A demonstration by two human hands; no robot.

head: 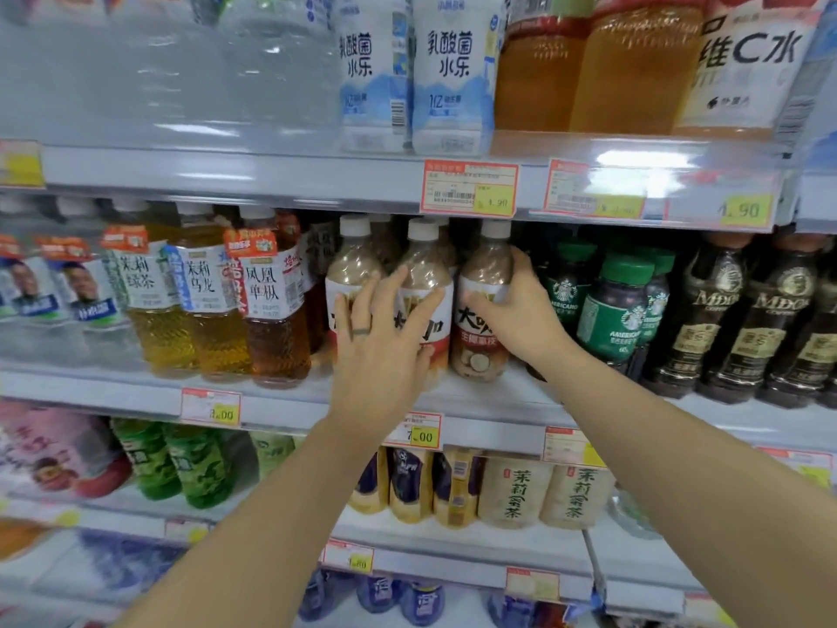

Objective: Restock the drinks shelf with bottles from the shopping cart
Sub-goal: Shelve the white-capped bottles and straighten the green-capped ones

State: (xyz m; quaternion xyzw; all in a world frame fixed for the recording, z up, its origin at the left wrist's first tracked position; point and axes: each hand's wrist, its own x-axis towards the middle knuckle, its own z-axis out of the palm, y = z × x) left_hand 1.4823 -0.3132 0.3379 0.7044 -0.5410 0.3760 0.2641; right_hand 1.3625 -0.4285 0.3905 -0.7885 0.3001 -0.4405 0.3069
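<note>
Both arms are bare to the frame's edge: left forearm (253, 514), right forearm (679, 446). The left hand (380, 355) wears a thin dark band ring (361, 330) on one finger; the right hand (516, 319) is bare.

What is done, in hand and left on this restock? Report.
Done: two white-capped beige bottles stand at the front of the middle shelf. In hand: the right hand grips a third bottle standing beside them, while the left hand rests straight fingers against the first two. Left: letting go and fetching more; the cart is out of view, so the remaining count cannot be told.
</note>
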